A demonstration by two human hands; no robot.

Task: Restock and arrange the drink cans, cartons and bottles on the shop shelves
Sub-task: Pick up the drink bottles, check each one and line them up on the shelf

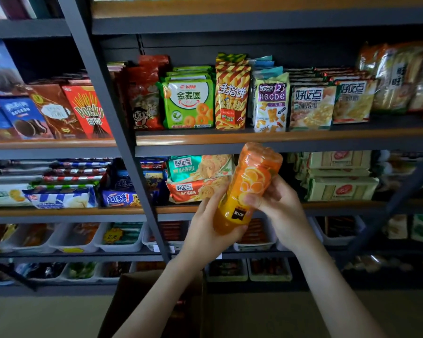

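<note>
Centre frame: left hand (pixel 205 230) and right hand (pixel 279 208) both gripped a tilted orange juice bottle (pixel 252 181). Judged mid-carry. Placement called for drink space, yet only snack shelves (pixel 327 135) showed.

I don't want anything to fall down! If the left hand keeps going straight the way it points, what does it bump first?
Probably the biscuit packs on the shelf behind it. The left hand grips the orange drink bottle and points up towards them, but depth is unclear.

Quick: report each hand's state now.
Left hand: holding the orange drink bottle at its lower end.
Right hand: holding the same bottle around its middle.
</note>
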